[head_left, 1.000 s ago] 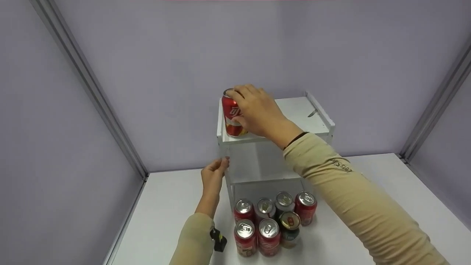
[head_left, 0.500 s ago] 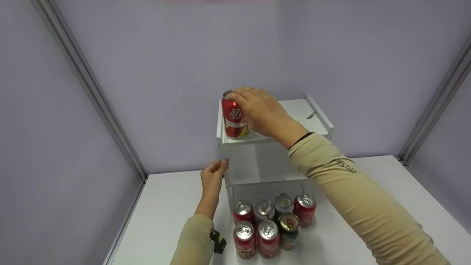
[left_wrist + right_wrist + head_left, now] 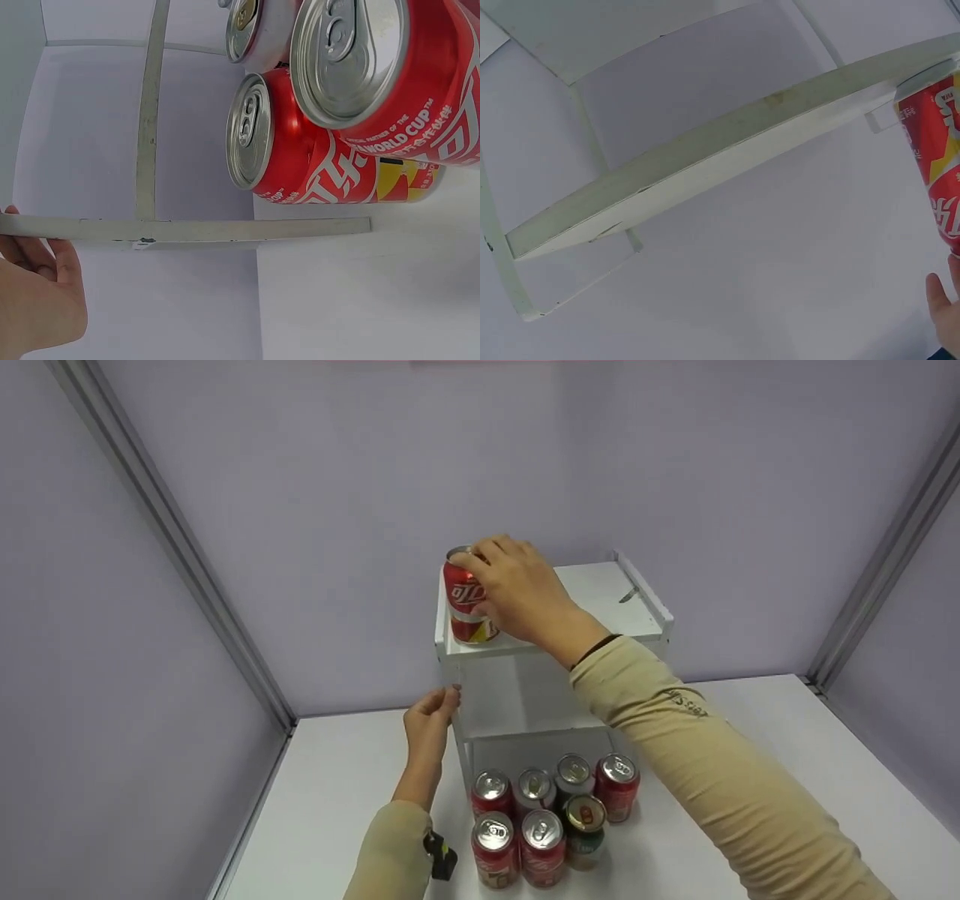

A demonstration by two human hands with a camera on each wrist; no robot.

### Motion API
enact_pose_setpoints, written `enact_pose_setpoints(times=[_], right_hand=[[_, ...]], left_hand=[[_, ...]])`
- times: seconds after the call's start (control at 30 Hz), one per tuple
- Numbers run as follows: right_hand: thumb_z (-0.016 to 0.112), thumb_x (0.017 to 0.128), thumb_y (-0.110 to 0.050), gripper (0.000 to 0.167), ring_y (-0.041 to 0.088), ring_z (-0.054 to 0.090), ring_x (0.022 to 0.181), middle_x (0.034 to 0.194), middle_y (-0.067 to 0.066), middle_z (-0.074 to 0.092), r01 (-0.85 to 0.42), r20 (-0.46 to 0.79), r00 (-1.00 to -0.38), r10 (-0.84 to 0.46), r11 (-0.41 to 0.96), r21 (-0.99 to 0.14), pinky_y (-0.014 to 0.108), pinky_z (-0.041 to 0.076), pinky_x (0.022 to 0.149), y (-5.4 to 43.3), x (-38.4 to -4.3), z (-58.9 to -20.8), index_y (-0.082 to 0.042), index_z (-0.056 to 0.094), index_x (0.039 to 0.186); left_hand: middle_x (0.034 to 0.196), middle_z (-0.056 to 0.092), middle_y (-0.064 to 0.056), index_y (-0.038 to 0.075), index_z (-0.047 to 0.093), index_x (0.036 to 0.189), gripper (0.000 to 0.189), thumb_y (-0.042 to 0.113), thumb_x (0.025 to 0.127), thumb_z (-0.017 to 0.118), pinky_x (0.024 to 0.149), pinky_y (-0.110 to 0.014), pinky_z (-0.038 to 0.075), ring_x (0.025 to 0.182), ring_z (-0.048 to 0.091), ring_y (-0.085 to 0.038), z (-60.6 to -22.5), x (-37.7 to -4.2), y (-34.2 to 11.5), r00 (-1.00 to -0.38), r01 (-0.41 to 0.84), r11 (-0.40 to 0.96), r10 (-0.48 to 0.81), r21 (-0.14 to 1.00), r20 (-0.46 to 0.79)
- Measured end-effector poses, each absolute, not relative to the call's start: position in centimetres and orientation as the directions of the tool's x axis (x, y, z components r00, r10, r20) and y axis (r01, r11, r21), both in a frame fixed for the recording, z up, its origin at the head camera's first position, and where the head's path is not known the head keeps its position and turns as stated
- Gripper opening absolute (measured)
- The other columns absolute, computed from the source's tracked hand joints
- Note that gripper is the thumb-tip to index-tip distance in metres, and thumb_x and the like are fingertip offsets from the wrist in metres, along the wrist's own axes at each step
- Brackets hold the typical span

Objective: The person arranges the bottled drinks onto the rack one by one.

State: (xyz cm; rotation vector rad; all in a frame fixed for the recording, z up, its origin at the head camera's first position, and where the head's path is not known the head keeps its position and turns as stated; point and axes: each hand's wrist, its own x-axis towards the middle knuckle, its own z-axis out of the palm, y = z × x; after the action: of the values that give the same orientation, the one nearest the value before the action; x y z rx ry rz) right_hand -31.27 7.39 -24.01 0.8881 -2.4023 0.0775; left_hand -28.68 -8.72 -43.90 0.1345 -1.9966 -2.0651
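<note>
A red cola can stands upright at the left front of the top tier of a white shelf rack. My right hand grips it from above, fingers over the lid and thumb at its side. In the right wrist view, the can shows at the right edge, base against the tier, with part of the hand by its lid end. Lower down, my left hand holds the rack's left upright. The left wrist view shows that upright between the fingers of the hand.
Several cans stand grouped on the white table at the rack's foot, among them red cola cans and a dark green can with a gold lid. A small dark mark shows on the top tier. Grey-framed walls surround the table.
The right hand shifts slightly around the can, its thumb coming back into sight on the can's side. The can stays at the left front of the top tier. The left hand keeps its hold.
</note>
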Motion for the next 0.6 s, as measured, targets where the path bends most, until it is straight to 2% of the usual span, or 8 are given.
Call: enact_pose_setpoints(times=[0.27,0.6], right_hand=[[0.081,0.084,-0.033,0.061,0.029,0.047,0.125,0.127,0.010,0.056,-0.567,0.567,-0.627,-0.534,0.812,0.137,0.045,0.040,0.102,6.8,-31.3,-24.3,-0.017,0.054,0.137],[0.077,0.087,-0.038,0.060,0.031,0.045,0.126,0.130,0.011,0.056,-0.514,0.587,-0.648,-0.485,0.847,0.133,0.046,0.040,0.102,6.3,-31.2,-24.7,-0.016,0.054,0.138]], left_hand=[[0.111,0.070,-0.019,-0.008,0.069,0.113,0.031,0.019,0.098,0.064,0.094,-0.042,0.050,0.104,0.065,-0.026,-42.6,-28.0,-8.7,-0.964,0.113,-0.020,-0.244,0.993,0.105],[0.102,0.072,-0.014,-0.005,0.072,0.106,0.026,0.019,0.097,0.065,0.082,-0.030,0.052,0.094,0.066,-0.019,-43.6,-28.5,-8.5,-0.950,0.144,0.013,-0.278,0.990,0.141]])
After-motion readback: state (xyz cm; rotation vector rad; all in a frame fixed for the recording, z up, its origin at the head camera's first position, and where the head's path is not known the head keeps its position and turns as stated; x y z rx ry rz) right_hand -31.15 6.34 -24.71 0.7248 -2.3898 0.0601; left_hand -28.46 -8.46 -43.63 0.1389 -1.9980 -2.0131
